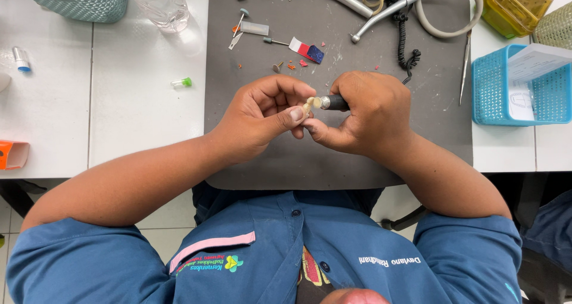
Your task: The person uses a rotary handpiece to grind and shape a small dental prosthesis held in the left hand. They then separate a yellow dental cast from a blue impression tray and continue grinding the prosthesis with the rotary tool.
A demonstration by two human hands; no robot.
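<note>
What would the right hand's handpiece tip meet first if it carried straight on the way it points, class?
The right hand aims its handpiece leftward. First in that line is the small cream piece pinched in the left hand's fingertips; the tip looks to be touching it already, though depth is unclear.

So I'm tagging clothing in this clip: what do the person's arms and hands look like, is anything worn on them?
Both hands are bare: no gloves, rings or watch show on the left hand or the right hand. The forearms are uncovered too. Short blue sleeves of a buttoned work shirt end above the elbows. The shirt has a pink strip along a chest pocket, a small multicoloured emblem and white lettering.
</note>
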